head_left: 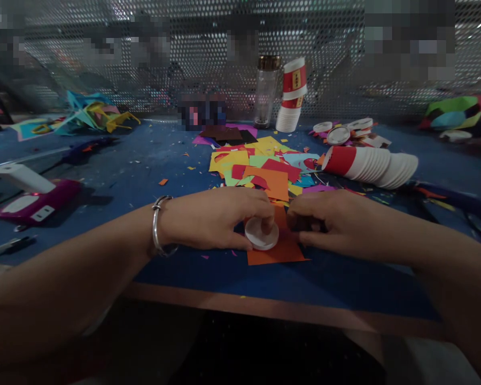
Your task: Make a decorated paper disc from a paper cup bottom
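Note:
A sheet of orange paper [278, 255] lies on the blue tabletop right in front of me. On it rests a shallow white round lid [256, 239] with a raised rim. My left hand [228, 216] grips this lid, thumb at its left edge and a finger pressing down inside it. Close to its right side, over the paper's right edge, is my right hand [324, 222] with curled fingers. What those fingers hold, if anything, is hidden.
Coloured paper scraps [264, 166] pile up beyond my hands. Stacked paper cups [361, 164] lie at right; more cups [292, 96] stand beside a glass bottle [266, 91]. A magenta power strip [44, 200] sits left. A perforated metal screen [208, 59] closes the back.

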Demonstrator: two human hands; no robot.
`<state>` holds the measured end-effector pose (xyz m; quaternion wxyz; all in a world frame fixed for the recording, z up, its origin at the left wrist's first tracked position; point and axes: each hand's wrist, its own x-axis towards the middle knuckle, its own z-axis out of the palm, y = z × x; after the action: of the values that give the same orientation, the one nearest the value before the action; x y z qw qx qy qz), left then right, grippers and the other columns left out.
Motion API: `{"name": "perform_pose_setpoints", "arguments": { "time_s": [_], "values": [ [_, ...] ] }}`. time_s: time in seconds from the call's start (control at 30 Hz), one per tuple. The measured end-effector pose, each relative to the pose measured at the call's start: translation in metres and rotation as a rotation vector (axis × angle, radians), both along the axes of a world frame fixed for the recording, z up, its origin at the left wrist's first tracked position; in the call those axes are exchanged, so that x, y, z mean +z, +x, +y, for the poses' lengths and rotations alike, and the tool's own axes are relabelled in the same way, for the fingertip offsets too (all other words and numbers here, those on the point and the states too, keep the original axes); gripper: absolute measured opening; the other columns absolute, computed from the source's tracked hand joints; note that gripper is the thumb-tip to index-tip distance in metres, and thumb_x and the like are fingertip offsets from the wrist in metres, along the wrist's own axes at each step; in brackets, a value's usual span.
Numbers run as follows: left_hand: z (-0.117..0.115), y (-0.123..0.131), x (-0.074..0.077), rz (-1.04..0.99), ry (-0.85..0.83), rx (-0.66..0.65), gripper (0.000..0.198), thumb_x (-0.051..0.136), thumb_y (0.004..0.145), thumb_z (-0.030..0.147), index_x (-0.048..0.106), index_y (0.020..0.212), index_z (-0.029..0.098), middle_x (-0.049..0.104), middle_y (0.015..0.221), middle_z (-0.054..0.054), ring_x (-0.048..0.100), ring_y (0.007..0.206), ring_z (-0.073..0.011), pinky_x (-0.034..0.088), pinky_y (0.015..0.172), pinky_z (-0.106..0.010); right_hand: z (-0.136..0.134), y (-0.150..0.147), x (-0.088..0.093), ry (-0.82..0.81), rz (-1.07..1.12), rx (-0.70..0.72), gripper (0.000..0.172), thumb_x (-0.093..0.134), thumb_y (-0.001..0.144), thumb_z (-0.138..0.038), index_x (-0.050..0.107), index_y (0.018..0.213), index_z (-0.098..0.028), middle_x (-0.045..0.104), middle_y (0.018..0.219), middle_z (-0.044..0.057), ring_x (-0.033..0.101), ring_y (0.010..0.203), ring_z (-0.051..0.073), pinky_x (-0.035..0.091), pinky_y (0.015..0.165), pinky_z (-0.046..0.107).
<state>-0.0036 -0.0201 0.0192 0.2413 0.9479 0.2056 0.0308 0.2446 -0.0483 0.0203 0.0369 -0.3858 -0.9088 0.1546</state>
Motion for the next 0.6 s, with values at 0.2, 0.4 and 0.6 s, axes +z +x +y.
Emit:
{"name": "perform_pose_setpoints", "arguments": {
  "time_s": [0.2,0.4,0.6],
  "values": [
    [0.002,-0.001,-0.005,-0.024,-0.009,-0.007,0.017,0.073,0.091,0.025,0.068,0.106,0.019,0.068,0.115,-0.006,0.063,0.108,-0.0207,0.044,0.091,-0.03,0.003,0.001,0.002,0.005,-0.047,-0.01,0.006,0.058,0.086,-0.022,0.061,0.082,-0.019,0.065,0.077,0.002,0.053,0.063,0.015,0.037,0.06,0.027],
    [0.002,-0.002,-0.003,-0.001,-0.024,-0.001,0.021,0.075,0.088,0.021,0.069,0.108,0.021,0.068,0.116,-0.005,0.063,0.105,-0.0208,0.045,0.091,-0.031,0.007,0.008,0.0,0.044,0.014,0.003,0.015,0.052,0.095,-0.027,0.063,0.086,-0.021,0.069,0.081,0.005,0.059,0.068,0.018,0.041,0.063,0.031],
    [0.005,-0.009,0.007,-0.04,-0.002,-0.017,0.024,0.067,0.089,0.016,0.068,0.113,0.021,0.069,0.119,-0.006,0.064,0.107,-0.0191,0.046,0.094,-0.027,0.01,0.01,-0.001,0.061,-0.001,-0.001,0.015,0.051,0.094,-0.027,0.063,0.087,-0.022,0.07,0.082,0.005,0.061,0.069,0.019,0.043,0.064,0.033]
  ]
}}
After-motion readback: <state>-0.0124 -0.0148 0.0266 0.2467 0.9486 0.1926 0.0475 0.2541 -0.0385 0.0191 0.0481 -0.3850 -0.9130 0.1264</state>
